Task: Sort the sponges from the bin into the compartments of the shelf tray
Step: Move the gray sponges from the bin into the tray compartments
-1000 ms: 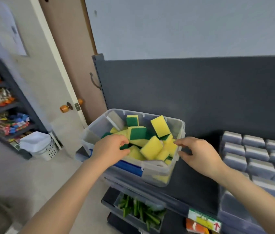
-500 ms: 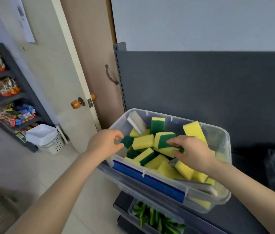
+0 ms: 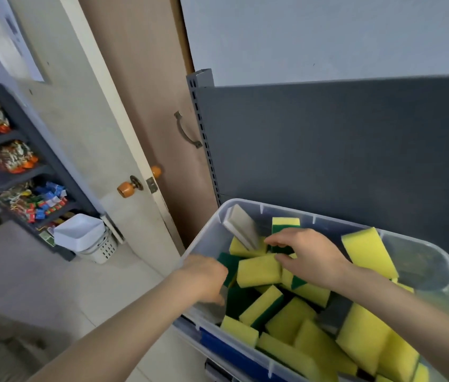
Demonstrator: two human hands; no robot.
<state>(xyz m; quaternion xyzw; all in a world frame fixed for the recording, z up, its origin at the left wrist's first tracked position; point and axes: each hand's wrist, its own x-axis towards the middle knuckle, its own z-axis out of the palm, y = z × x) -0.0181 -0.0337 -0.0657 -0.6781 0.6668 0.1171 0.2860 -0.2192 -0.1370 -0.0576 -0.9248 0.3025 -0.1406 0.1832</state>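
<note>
A clear plastic bin [image 3: 424, 260] fills the lower right, holding several yellow sponges with green backs and a few grey ones. My left hand [image 3: 204, 277] reaches over the bin's left rim, its curled fingers on a dark green sponge [image 3: 227, 264] just inside the wall. My right hand [image 3: 308, 255] is deeper in the bin, forefinger and thumb closed around an upright yellow-and-green sponge [image 3: 285, 226]; its thumb lies beside a flat yellow sponge [image 3: 259, 271]. A grey sponge [image 3: 241, 227] leans in the far left corner. The shelf tray is out of view.
A dark grey shelf back panel [image 3: 341, 150] rises behind the bin. To the left are a door with an orange knob [image 3: 125, 188], a white basket [image 3: 85, 237] on the floor, and a rack of snack packets [image 3: 13, 158].
The view has swung left and closer to the bin. My right hand moved from the middle of the pile toward the far left corner. My left hand stayed at the left rim.
</note>
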